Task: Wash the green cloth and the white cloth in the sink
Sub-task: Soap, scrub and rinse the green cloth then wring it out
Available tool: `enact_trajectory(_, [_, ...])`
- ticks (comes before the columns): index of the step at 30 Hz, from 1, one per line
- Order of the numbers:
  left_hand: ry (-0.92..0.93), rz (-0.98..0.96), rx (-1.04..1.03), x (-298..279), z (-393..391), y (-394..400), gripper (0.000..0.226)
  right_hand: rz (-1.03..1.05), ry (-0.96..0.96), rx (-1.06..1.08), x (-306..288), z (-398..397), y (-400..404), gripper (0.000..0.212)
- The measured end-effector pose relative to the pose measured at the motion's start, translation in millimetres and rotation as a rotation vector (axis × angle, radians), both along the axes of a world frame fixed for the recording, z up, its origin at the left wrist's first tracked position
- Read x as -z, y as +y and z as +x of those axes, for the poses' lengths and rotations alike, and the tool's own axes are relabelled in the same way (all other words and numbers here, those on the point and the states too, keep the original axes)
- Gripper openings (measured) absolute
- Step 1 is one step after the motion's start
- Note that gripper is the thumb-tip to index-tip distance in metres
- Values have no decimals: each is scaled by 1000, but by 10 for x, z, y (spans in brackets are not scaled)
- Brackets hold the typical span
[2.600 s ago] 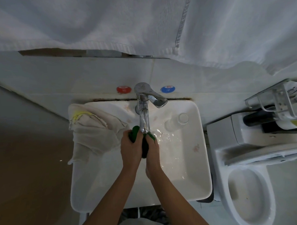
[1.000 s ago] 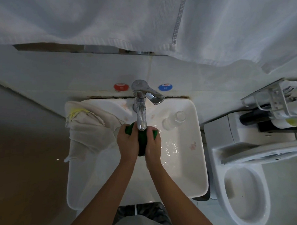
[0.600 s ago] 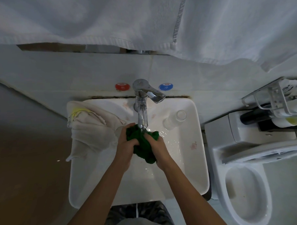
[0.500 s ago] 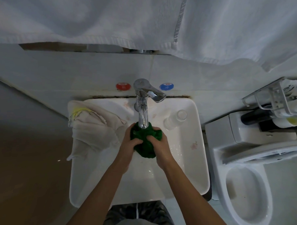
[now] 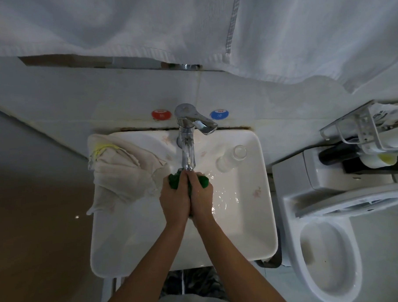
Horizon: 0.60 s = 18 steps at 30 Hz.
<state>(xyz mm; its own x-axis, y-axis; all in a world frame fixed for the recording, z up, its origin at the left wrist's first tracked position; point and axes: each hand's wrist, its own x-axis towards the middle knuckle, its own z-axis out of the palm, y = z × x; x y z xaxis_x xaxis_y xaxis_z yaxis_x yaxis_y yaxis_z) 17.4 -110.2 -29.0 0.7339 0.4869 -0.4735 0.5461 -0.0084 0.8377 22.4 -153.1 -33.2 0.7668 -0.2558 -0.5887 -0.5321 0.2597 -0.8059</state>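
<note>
Head view: both hands sit under the tap (image 5: 186, 137) spout, pressed side by side over the sink (image 5: 264, 228). Left hand (image 5: 175, 198) and right hand (image 5: 201, 196) are both curled tight around the green cloth (image 5: 203, 180), bunched into a wad between the palms. Only 2 green lobes show, 1 at each side of the knuckles just below the spout, plus a sliver at the heel of the hands. Water runs from the tap and ripples on the basin floor to the right of the hands.

White cloth (image 5: 123, 174) is draped over the sink's back-left rim, left of the tap, 1 corner hanging outside the bowl. It touches neither hand, though its nearest fold lies just beside the left knuckles. Its long axis runs roughly front to back along that rim. Left hand is clearly the nearer one, so I'd judge the next pickup is a short sideways reach with the left.

A clear cup (image 5: 231, 158) lies on the sink ledge right of the tap.

My read: green cloth mid-scrub, white one not yet washed.
</note>
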Motion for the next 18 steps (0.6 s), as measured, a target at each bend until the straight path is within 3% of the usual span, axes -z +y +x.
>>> enact_trajectory(6, [15,-13,-37,-6,43,21,30,-38,83,54,45,15,-27,49])
enact_trajectory(12, [-67,-75,-52,-35,74,7,19,-169,-36,11,12,40,-45,24])
enact_trajectory(14, [-112,-97,-52,-75,76,1,18,-117,-15,-12,-13,45,-47,17])
enact_trajectory(18, [-117,-242,-79,-132,64,44,11,78,190,-161,-60,-2,-128,35])
